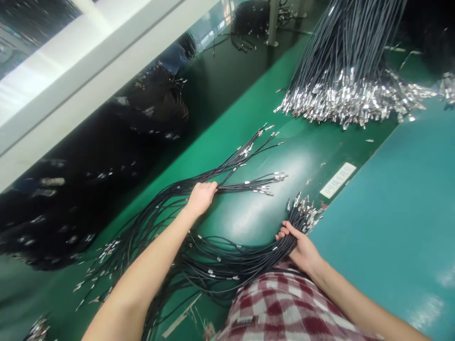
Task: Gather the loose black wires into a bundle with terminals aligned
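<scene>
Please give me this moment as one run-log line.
Left grip: holding fanned black cables; right grip: holding gathered cable bundle near metal tips; beneath: green surface

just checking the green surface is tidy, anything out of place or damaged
Slightly: the left cable bundle splays unevenly past the left hand, unlike the tighter right cable bundle in the right hand. A pale strip at the picture's bottom looks worn, with loose threads beside it. Cable damage can't be judged.
</scene>
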The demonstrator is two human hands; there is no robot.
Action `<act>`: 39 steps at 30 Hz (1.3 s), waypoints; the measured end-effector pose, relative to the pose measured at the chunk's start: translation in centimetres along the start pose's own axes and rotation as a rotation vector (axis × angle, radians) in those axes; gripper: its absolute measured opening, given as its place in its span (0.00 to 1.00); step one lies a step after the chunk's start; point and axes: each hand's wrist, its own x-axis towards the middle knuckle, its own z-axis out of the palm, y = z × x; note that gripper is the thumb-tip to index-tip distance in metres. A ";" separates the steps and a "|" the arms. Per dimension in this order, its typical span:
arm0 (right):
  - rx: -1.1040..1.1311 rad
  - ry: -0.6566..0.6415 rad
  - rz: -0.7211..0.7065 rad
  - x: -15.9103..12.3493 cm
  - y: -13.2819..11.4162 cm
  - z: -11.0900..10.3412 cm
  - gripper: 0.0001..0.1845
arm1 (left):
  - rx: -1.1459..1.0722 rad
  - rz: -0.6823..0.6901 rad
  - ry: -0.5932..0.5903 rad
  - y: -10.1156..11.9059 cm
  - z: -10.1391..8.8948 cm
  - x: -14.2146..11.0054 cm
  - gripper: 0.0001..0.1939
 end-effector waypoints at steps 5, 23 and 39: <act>0.002 0.006 0.005 0.2 -0.1 0.4 0.09 | -0.137 -0.039 -0.186 6.5 0.6 -6.5 0.13; -0.066 -0.079 -0.050 -0.8 -0.1 0.8 0.19 | -1.528 -0.410 -0.069 13.8 3.5 -2.4 0.17; -0.130 0.083 -0.079 -0.9 -0.3 1.4 0.13 | -1.138 -0.234 0.019 15.5 3.9 -7.3 0.14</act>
